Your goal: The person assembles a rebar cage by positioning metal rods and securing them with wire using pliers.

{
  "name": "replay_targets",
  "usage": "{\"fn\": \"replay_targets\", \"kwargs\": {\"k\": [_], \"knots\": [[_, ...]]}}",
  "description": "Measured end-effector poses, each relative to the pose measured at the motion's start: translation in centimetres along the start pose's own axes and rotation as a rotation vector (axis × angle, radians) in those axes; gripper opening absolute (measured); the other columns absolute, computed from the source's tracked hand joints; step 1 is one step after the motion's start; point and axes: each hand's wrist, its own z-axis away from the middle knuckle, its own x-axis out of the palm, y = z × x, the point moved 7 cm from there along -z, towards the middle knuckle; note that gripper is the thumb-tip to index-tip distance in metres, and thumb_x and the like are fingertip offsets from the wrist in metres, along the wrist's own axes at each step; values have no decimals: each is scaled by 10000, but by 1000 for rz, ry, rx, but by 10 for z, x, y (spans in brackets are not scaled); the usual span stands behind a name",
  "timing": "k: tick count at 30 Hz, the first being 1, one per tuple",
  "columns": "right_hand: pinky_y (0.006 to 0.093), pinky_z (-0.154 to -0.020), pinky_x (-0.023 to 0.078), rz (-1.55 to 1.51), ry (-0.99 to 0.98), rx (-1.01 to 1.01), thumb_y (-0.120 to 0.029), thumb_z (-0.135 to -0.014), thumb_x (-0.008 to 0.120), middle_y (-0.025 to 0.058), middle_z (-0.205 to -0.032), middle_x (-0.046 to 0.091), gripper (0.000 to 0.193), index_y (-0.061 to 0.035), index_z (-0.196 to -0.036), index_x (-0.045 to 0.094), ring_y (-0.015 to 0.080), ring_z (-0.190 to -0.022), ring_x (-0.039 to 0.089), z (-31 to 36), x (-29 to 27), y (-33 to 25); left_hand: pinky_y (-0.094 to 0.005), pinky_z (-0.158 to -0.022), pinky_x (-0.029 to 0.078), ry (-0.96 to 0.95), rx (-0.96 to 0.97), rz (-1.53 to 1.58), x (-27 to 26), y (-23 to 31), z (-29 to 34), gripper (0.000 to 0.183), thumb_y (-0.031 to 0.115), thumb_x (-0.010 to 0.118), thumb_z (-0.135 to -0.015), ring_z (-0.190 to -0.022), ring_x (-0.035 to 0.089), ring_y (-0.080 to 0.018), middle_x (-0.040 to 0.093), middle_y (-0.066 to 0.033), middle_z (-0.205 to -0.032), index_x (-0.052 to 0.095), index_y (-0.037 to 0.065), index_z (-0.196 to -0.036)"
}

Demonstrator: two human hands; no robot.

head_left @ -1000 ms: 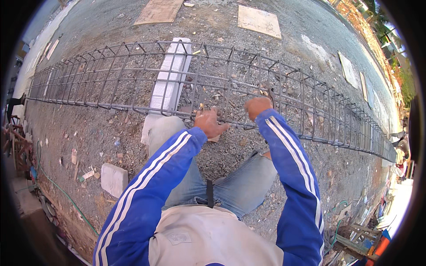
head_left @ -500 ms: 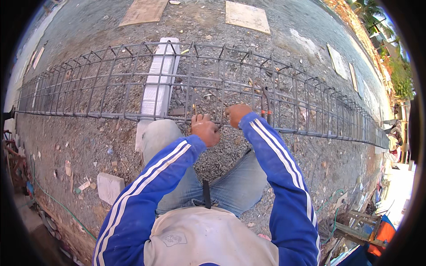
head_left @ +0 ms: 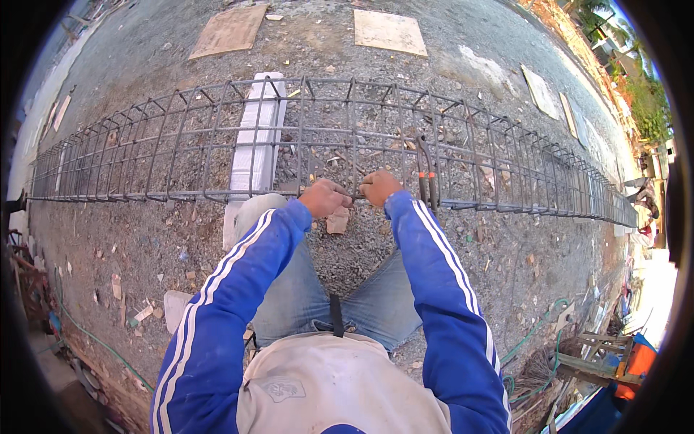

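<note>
A long steel rebar cage [head_left: 354, 145] runs from left to right in front of my knees. At its near lower bar, my left hand [head_left: 325, 197] has its fingers pinched together beside an upright tie. Just right of that tie, my right hand [head_left: 380, 188] is also closed, its fingertips close to those of the left. Whatever lies between the fingers is too small to make out. Pincers [head_left: 426, 173] with orange bands on their dark handles hang on the cage, right of my right hand. A flat brownish piece [head_left: 337, 220] shows on the gravel below my left hand.
A pale wrapped block [head_left: 254, 137] lies under the cage, left of my hands. Flat boards [head_left: 390, 32] rest on the gravel beyond. A green hose [head_left: 101, 335] curves at lower left, and wooden pieces [head_left: 593, 365] stand at lower right.
My left hand has moved up to the near bar, uncovering the flat brownish piece below it. The right hand stays near the same tie. The whole view has shifted slightly.
</note>
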Motion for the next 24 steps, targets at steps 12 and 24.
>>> {"fn": "replay_targets", "kwargs": {"k": [12, 24], "knots": [[451, -775, 511, -149, 360, 0, -278, -813, 600, 174, -885, 673, 232, -100, -925, 697, 373, -853, 639, 42, 14, -20, -375, -795, 496, -118, 127, -144, -12, -1, -14, 264, 239, 579, -783, -848, 652, -284, 686, -176, -874, 722, 30, -860], [504, -590, 488, -236, 659, -6, -243, -833, 629, 180, -672, 619, 137, -118, -890, 641, 400, -640, 622, 65, 30, -22, -384, -731, 514, 109, 97, -304, -8, -1, -47, 274, 269, 695, -760, -784, 662, -271, 691, -151, -837, 723, 31, -893]]}}
